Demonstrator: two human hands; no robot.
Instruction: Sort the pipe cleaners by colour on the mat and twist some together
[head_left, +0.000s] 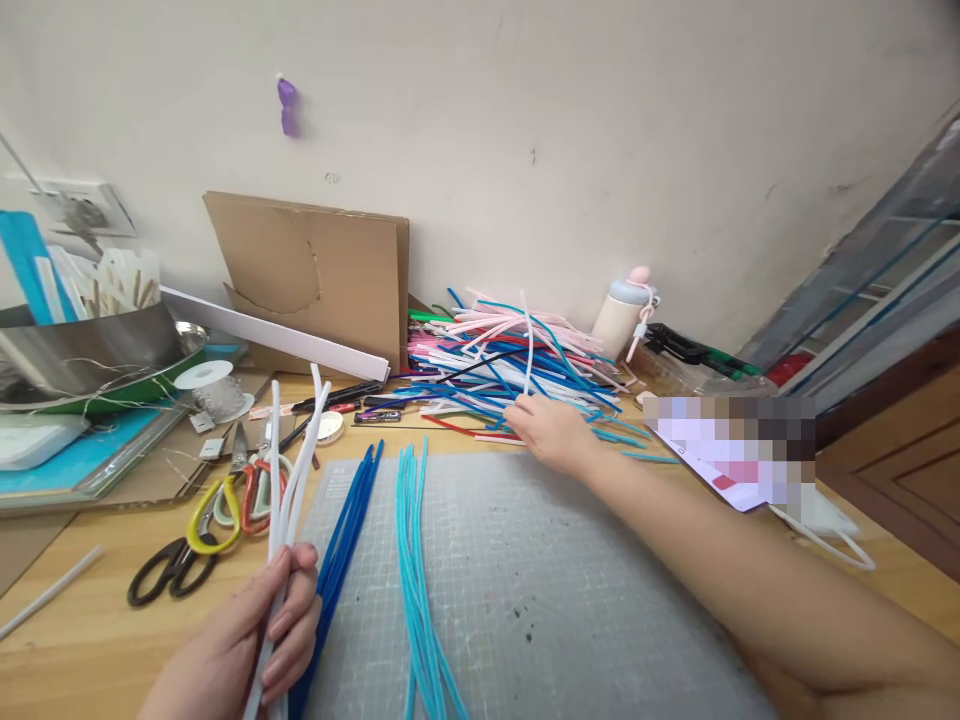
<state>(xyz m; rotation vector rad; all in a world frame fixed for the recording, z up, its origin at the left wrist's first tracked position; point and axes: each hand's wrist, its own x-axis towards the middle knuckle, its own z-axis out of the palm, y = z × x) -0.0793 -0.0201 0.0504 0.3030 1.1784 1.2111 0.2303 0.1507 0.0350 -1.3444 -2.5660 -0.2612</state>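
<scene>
The left hand (251, 625) covers part of the white sticks (283, 490), and the bottom edge cuts off their low ends, just like those of the dark blue sticks (351, 525) and the light blue sticks (415, 570). The right hand (553, 432) hides the low end of a lone white stick (529, 350). Blurry squares cover much of the bright screen (724, 480) (no reading that!), the left edge chops the metal bowl (90, 350), and the dark specks (529, 637) are too tiny to tell.
</scene>
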